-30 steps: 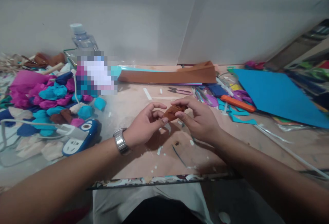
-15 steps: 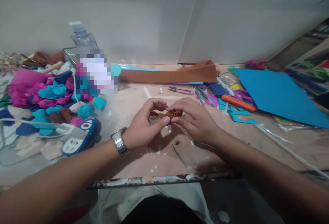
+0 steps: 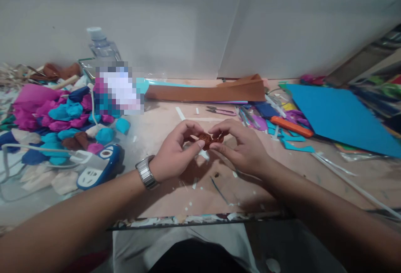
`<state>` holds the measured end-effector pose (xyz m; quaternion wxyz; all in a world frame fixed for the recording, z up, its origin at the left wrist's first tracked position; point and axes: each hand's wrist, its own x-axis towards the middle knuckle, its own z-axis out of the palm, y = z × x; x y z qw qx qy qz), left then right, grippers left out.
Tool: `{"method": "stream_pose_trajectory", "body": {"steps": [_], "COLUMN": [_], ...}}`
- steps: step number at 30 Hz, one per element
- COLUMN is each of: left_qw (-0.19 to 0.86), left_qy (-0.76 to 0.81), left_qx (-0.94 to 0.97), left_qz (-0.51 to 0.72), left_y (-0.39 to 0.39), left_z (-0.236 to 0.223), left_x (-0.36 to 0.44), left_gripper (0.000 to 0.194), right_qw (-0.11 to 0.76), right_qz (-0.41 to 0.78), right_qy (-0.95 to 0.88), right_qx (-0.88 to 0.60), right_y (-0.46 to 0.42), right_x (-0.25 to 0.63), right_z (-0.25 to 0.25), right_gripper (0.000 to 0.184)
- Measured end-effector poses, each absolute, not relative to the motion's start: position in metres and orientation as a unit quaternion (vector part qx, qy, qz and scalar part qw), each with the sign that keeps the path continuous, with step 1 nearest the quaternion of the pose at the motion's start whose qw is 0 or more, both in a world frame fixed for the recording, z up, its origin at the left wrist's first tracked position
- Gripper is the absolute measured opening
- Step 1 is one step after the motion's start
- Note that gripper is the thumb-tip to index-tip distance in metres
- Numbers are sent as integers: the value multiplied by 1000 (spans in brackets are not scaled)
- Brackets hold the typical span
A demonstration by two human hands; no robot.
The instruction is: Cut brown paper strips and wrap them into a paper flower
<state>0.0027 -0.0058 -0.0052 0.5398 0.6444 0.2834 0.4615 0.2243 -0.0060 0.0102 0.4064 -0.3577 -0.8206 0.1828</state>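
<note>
A small brown paper rose (image 3: pixel 206 140), rolled in a spiral, is held above the middle of the table. My left hand (image 3: pixel 175 151) pinches its left side between thumb and curled fingers. On its right side, my right hand (image 3: pixel 246 150) grips a brown fold of the same paper between thumb and forefinger. Fingers partly cover the rose. Behind the hands lie thread snips (image 3: pixel 222 111) and white paper strips (image 3: pixel 180 113). A long folded band of brown paper (image 3: pixel 203 93) rests along the wall.
At left, a heap of pink, blue and brown crumpled paper pieces (image 3: pixel 37 95) stands beside a blue-and-white power strip (image 3: pixel 99 168) and a clear bottle (image 3: pixel 105 47). On the right are an orange utility knife (image 3: pixel 291 126), a large blue sheet (image 3: pixel 341 116) and paper scraps.
The rose has turned slightly and shifted left. My right fingertips have drawn a little away from its center, pulling a brown fold out to the right.
</note>
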Motion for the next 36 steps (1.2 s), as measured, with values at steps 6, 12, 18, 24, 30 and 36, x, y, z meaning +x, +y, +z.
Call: {"method": "stream_pose_trajectory", "body": {"steps": [6,12,18,24,30,36], "left_qw": [563,564,535,506,517,524], "left_qy": [267,254,241,262,279,262], "left_qx": [631,644,672,682,667,674], "left_qz": [463,450,452,459,459,451], "left_y": [-5,-6,-7,-9,-7,-9], "left_z": [-5,-5,-6,-4,-6,-6], "left_x": [1,1,1,3,1,1], "left_gripper": [13,16,24,28,21,18], "right_qw": [409,401,413,419,427,424], "right_qz": [199,207,205,196,194,201], "right_qy": [-809,-812,-817,-816,-806,-806], "right_qx": [-373,-371,-347,-348,-360,-362], "right_y": [-9,-7,-6,-6,-7,-7], "right_x": [223,223,223,221,222,220], "right_z": [13,11,12,13,15,14], "right_gripper": [14,23,23,22,10,9]}}
